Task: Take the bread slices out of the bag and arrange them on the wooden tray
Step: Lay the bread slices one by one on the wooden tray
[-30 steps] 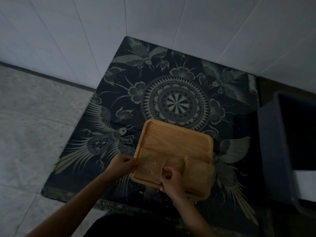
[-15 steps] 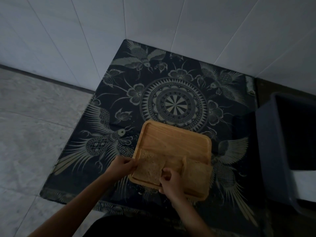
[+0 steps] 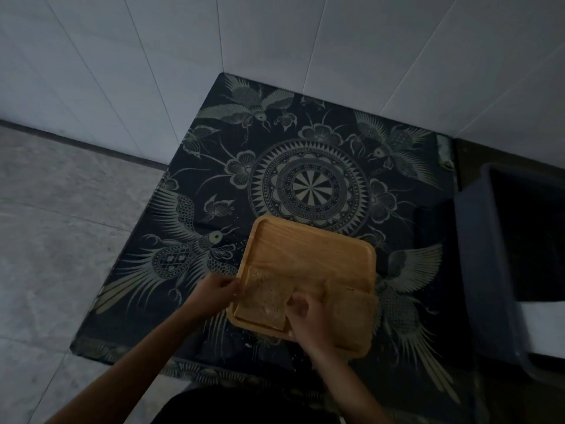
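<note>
A square wooden tray (image 3: pixel 308 249) lies on the dark patterned table. One bread slice (image 3: pixel 266 298) lies flat in its near left corner. A second slice (image 3: pixel 351 316) lies in the near right corner, partly over the tray's rim. My left hand (image 3: pixel 217 290) pinches the left edge of the first slice at the tray's rim. My right hand (image 3: pixel 305 316) rests between the two slices, fingers curled on the right edge of the first slice. No bag is in view.
The table (image 3: pixel 308 185) is a dark cloth with birds and a round medallion, set in a tiled corner. A dark grey bin (image 3: pixel 489 270) stands at the right edge. Grey floor (image 3: pixel 61 224) lies to the left. Crumbs dot the cloth near the tray.
Both hands have stayed on the left slice and barely shifted. The slices and tray keep their places.
</note>
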Available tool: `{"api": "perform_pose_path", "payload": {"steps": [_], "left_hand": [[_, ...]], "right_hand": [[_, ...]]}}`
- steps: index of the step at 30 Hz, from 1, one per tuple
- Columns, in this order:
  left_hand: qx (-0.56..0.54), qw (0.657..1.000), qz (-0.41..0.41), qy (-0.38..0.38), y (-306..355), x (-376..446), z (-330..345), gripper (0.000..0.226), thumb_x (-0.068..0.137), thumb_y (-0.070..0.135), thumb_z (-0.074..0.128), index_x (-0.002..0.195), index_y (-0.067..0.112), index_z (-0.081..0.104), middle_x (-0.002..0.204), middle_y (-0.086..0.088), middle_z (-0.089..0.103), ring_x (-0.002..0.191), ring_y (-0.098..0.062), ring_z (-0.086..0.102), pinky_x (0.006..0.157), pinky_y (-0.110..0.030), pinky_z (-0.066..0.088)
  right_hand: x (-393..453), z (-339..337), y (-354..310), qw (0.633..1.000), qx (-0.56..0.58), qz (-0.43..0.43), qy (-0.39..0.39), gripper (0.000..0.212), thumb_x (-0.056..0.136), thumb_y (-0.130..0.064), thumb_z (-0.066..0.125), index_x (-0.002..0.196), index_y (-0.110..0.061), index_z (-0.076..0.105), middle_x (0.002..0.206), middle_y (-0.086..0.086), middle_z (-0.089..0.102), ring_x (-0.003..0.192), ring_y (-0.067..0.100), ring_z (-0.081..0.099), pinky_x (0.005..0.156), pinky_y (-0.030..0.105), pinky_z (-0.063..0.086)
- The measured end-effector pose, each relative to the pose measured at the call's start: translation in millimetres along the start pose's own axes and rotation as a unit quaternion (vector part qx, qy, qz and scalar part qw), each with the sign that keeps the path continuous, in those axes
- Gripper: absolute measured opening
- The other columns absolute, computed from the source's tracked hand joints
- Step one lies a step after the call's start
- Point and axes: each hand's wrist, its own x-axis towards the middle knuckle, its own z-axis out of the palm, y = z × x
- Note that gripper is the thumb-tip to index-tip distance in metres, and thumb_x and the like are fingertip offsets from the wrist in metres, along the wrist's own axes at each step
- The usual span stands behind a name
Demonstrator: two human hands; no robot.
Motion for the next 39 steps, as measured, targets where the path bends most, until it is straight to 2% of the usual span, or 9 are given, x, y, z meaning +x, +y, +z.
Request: {"api": "perform_pose_path", "payload": {"steps": [2, 6, 9, 17, 22, 27, 32, 36, 39], "left_hand": [[0.044, 0.998, 0.034, 0.015, 13, 1, 2, 0.035, 0.096, 0.029, 0.055, 0.086, 0.000, 0.073, 0.085, -0.020, 0.075, 0.075, -0.032, 0.070, 0.067, -0.039, 0.054], [0.099, 0.991, 0.078, 0.036, 46, 3, 14, 0.028, 0.097, 0.032, 0.056, 0.094, 0.014, 0.077, 0.086, -0.011, 0.077, 0.082, -0.026, 0.075, 0.073, -0.043, 0.060], [0.074, 0.993, 0.089, 0.021, 66, 4, 34, 0.026, 0.097, 0.033, 0.058, 0.110, 0.019, 0.074, 0.095, 0.002, 0.077, 0.084, -0.009, 0.073, 0.068, -0.028, 0.058], [0.053, 0.995, 0.074, -0.046, 93, 3, 98, 0.018, 0.095, 0.033, 0.060, 0.105, 0.027, 0.073, 0.099, 0.009, 0.073, 0.091, -0.008, 0.069, 0.074, -0.026, 0.054], [0.077, 0.993, 0.073, -0.051, 96, 1, 131, 0.017, 0.095, 0.030, 0.063, 0.107, 0.024, 0.072, 0.098, 0.006, 0.073, 0.086, -0.007, 0.070, 0.072, -0.021, 0.055], [0.083, 0.994, 0.051, -0.054, 93, -6, 150, 0.016, 0.095, 0.026, 0.062, 0.109, 0.021, 0.068, 0.101, -0.005, 0.073, 0.093, -0.021, 0.070, 0.085, -0.041, 0.056], [0.095, 0.993, 0.022, -0.073, 86, -11, 162, 0.029, 0.096, 0.020, 0.062, 0.123, 0.010, 0.064, 0.114, -0.009, 0.068, 0.093, -0.015, 0.064, 0.080, -0.032, 0.053], [0.086, 0.994, 0.015, -0.062, 85, -14, 168, 0.029, 0.094, 0.012, 0.067, 0.122, 0.003, 0.065, 0.105, -0.011, 0.068, 0.083, -0.012, 0.061, 0.066, -0.021, 0.049], [0.061, 0.997, 0.000, -0.055, 85, -14, 171, 0.031, 0.093, 0.007, 0.067, 0.122, 0.000, 0.065, 0.105, -0.014, 0.067, 0.087, -0.017, 0.062, 0.070, -0.024, 0.050]], "right_hand": [[-1, -11, -8, 1.000, -0.002, -0.022, 0.008, 0.021, 0.101, -0.027, 0.060, 0.122, -0.029, 0.061, 0.097, -0.014, 0.063, 0.073, 0.003, 0.066, 0.066, 0.038, 0.064], [-1, -41, -18, 0.994, -0.043, -0.081, 0.059, 0.018, 0.098, -0.037, 0.061, 0.116, -0.039, 0.062, 0.094, -0.022, 0.063, 0.073, -0.009, 0.064, 0.053, 0.012, 0.046], [0, -70, -17, 0.989, -0.046, -0.109, 0.091, 0.012, 0.096, -0.039, 0.060, 0.107, -0.045, 0.060, 0.092, -0.023, 0.065, 0.077, -0.015, 0.062, 0.051, 0.008, 0.044], [9, -147, 20, 0.987, -0.029, -0.077, 0.139, 0.026, 0.094, -0.030, 0.065, 0.119, -0.027, 0.068, 0.102, -0.015, 0.067, 0.090, -0.002, 0.062, 0.071, 0.025, 0.053], [11, -164, 46, 0.989, -0.004, -0.038, 0.145, 0.011, 0.093, -0.031, 0.067, 0.102, -0.036, 0.064, 0.100, -0.007, 0.072, 0.090, 0.014, 0.071, 0.081, 0.049, 0.063], [11, -163, 71, 0.993, 0.030, 0.009, 0.117, 0.018, 0.095, -0.029, 0.066, 0.112, -0.026, 0.065, 0.103, -0.006, 0.070, 0.095, 0.015, 0.069, 0.086, 0.048, 0.062], [6, -159, 77, 0.989, 0.120, 0.039, 0.071, 0.014, 0.097, -0.025, 0.067, 0.110, -0.028, 0.061, 0.099, -0.010, 0.064, 0.086, 0.005, 0.065, 0.064, 0.024, 0.060], [6, -158, 76, 0.984, 0.159, 0.061, 0.048, 0.017, 0.098, -0.028, 0.068, 0.113, -0.025, 0.060, 0.102, -0.010, 0.063, 0.088, 0.009, 0.066, 0.066, 0.026, 0.061], [7, -158, 77, 0.978, 0.194, 0.076, 0.034, 0.018, 0.094, -0.032, 0.073, 0.107, -0.021, 0.069, 0.103, -0.005, 0.073, 0.091, 0.014, 0.071, 0.065, 0.025, 0.060]]}}
